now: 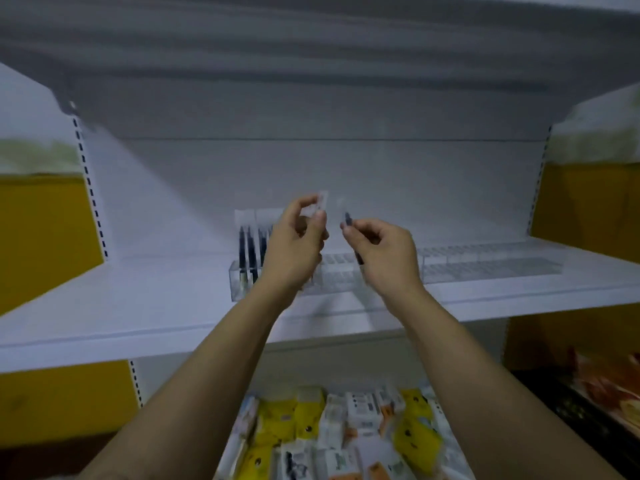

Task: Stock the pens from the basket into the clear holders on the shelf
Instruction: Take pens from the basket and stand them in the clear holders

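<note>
Just above the clear holder (239, 285), our right hand (388, 254) pinches a dark pen (347, 219), our left hand (294, 247) a clear wrapper (320, 202); few standing pens (242, 249) fill its left end, most slots unfilled, many packets (360, 408) below it.

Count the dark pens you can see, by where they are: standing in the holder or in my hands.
In the clear holder, standing pens: 3 showing; left hand may hide more
In the right hand, held pen: 1
Total: 4

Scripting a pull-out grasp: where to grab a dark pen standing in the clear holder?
Likely pinch the upper barrel of the pen from the front, above the holder rim: it stands upright, lower end sunk in a slot, neighbours close beside it.
</note>
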`<act>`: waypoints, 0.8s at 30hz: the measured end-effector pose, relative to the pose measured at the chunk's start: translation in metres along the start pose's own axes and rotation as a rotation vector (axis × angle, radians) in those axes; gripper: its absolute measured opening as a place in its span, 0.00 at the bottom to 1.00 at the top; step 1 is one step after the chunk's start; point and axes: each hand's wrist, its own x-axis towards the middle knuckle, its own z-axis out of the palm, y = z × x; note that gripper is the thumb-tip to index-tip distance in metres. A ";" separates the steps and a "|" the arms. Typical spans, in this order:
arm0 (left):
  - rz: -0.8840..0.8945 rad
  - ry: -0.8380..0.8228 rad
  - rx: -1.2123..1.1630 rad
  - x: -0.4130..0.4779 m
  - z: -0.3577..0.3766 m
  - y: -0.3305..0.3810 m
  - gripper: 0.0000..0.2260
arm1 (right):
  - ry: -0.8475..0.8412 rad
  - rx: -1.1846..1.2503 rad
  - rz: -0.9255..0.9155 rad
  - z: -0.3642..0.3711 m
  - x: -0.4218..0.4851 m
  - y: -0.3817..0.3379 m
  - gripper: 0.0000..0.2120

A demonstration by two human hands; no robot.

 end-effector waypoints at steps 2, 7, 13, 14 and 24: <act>0.010 0.010 -0.030 0.017 -0.003 0.009 0.08 | -0.022 0.035 0.003 0.004 0.017 -0.006 0.02; -0.028 0.053 0.008 0.053 -0.006 0.016 0.13 | -0.041 -0.076 -0.058 0.012 0.050 -0.011 0.23; 0.065 -0.019 0.077 0.070 -0.009 0.010 0.15 | -0.071 -0.167 -0.106 0.019 0.075 0.002 0.23; 0.069 -0.026 0.060 0.071 -0.008 0.009 0.14 | -0.083 -0.153 -0.105 0.021 0.077 0.004 0.22; 0.180 0.040 0.389 0.079 -0.017 -0.010 0.11 | -0.054 -0.198 -0.153 0.031 0.091 0.024 0.21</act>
